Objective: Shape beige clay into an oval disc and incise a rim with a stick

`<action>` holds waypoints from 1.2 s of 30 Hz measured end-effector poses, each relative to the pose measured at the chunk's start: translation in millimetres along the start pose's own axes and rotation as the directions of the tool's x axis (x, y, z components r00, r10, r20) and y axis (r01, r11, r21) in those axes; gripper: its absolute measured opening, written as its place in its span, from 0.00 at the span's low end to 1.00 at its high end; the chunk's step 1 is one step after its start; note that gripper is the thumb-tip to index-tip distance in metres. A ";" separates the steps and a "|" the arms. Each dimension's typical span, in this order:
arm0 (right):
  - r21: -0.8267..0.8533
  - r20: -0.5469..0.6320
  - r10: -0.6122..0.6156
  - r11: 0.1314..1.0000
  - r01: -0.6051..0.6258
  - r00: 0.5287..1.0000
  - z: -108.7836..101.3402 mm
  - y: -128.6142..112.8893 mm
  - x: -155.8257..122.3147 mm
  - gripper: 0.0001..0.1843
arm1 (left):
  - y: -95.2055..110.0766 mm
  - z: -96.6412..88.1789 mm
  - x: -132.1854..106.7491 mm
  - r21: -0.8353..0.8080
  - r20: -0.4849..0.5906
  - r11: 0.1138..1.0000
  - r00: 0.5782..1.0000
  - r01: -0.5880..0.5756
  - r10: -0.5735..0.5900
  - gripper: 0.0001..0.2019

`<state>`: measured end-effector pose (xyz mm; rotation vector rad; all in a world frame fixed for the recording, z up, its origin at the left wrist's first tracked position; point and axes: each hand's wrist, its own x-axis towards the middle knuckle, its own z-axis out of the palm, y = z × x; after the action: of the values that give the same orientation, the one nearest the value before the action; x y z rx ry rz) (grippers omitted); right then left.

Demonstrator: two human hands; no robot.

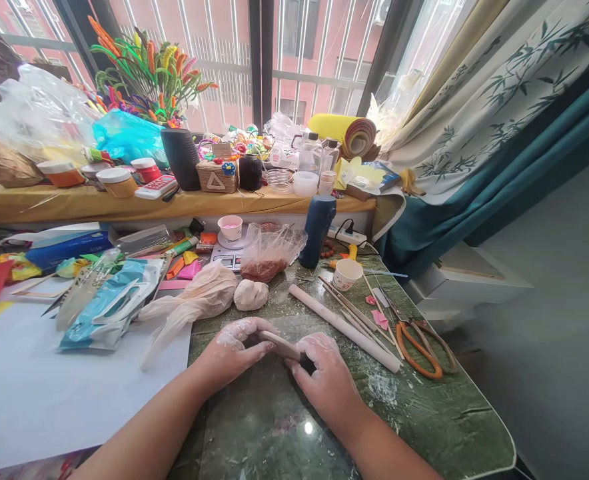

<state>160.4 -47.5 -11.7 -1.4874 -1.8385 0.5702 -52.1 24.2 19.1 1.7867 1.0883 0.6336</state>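
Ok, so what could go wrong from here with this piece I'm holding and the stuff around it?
The flat piece is held up between your left hand and right hand, so uneven pressure might bend or crack it. The pale rolling pin lies loose and could roll if nudged. Your fingers have white residue on them, which may smear onto the white paper beside your left arm.

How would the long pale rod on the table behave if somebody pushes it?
Pushed sideways, the long pale rod would probably roll, as it looks round. It seems stiff, since it lies straight. Thin sticks alongside might block it.
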 end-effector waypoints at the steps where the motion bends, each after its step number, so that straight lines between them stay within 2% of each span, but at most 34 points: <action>1: 0.000 -0.010 -0.014 1.000 0.014 1.000 -0.6 -0.1 -0.6 0.04 | -0.1 0.2 0.0 -0.011 -0.010 1.000 1.000 0.003 -0.003 0.09; 9: -0.052 -0.036 -0.068 0.996 0.066 0.997 -2.4 -1.0 -3.5 0.06 | -1.5 2.6 -1.2 0.016 -0.016 1.000 1.000 -0.015 0.015 0.10; 15: -0.068 -0.060 -0.051 0.997 0.047 0.997 -0.3 -1.2 -2.2 0.04 | -1.0 2.5 -0.7 0.050 -0.010 0.999 1.000 -0.011 0.011 0.11; 22: -0.116 0.019 -0.031 0.993 0.033 0.999 3.6 3.2 -0.2 0.03 | -0.6 1.7 -0.8 0.090 0.032 0.996 0.999 -0.026 0.023 0.10; 29: -0.047 -0.037 -0.099 0.994 0.097 0.994 1.2 3.8 -2.4 0.03 | -4.7 1.8 -0.1 0.050 0.014 0.998 0.999 -0.030 0.030 0.10; 33: -0.050 -0.069 -0.090 0.995 0.087 0.994 1.6 2.9 -3.4 0.05 | -4.8 1.2 -0.5 0.069 0.023 0.997 1.000 -0.023 0.021 0.11; 36: 0.033 -0.100 -0.106 0.993 0.110 0.989 -0.2 1.6 -4.4 0.06 | -2.8 1.0 -1.0 0.074 0.030 0.997 0.999 -0.016 0.014 0.12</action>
<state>162.0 -51.4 -13.8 -1.3578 -1.8093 0.4689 -52.9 23.4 16.2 1.8632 1.0923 0.5813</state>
